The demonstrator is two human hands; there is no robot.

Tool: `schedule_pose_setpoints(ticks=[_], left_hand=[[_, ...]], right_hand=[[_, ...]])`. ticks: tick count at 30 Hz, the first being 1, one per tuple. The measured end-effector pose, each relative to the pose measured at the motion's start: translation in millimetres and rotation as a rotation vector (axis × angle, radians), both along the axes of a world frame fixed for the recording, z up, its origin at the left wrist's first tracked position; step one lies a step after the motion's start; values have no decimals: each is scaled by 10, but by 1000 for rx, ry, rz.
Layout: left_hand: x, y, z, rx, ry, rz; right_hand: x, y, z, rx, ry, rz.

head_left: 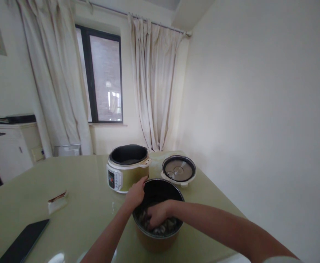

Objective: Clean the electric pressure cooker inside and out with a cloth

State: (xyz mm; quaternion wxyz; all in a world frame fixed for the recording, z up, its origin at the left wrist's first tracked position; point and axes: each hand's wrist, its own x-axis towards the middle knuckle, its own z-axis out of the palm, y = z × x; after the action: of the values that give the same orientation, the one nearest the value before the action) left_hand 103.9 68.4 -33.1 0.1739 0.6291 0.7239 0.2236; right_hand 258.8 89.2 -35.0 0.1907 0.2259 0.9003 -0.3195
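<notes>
A glossy green tabletop (88,190) stands before one window (106,76) and two curtains (54,73). It carries one cooker (138,176) and one lid (179,168) far, one packet (57,203) left, one cut-off black slab (25,239) near left, and one pot (157,244) near. The left hand (136,193) grips the pot's rim; the right hand (159,214) reaches inside, fingers blurred among lumps (160,229), its grasp impossible to tell.

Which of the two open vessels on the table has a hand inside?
The nearer pot: the right hand is inside it, whereas the cooker behind, with the control panel, has no hand inside.
</notes>
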Motion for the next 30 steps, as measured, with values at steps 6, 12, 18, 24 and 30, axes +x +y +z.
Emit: schedule_pose_setpoints(ticks=[6, 12, 18, 24, 30], left_hand=[[-4, -31, 44, 9, 66, -56], [18, -59, 44, 9, 135, -73], [16, -66, 71, -21, 175, -92], [13, -68, 49, -17, 159, -53], [0, -52, -20, -3, 142, -1]], right_hand=[[340, 34, 242, 139, -244, 114], [396, 196, 289, 799, -163, 341], [31, 390, 484, 941, 56, 620], [279, 376, 637, 994, 9, 574], [531, 182, 839, 445, -234, 260]])
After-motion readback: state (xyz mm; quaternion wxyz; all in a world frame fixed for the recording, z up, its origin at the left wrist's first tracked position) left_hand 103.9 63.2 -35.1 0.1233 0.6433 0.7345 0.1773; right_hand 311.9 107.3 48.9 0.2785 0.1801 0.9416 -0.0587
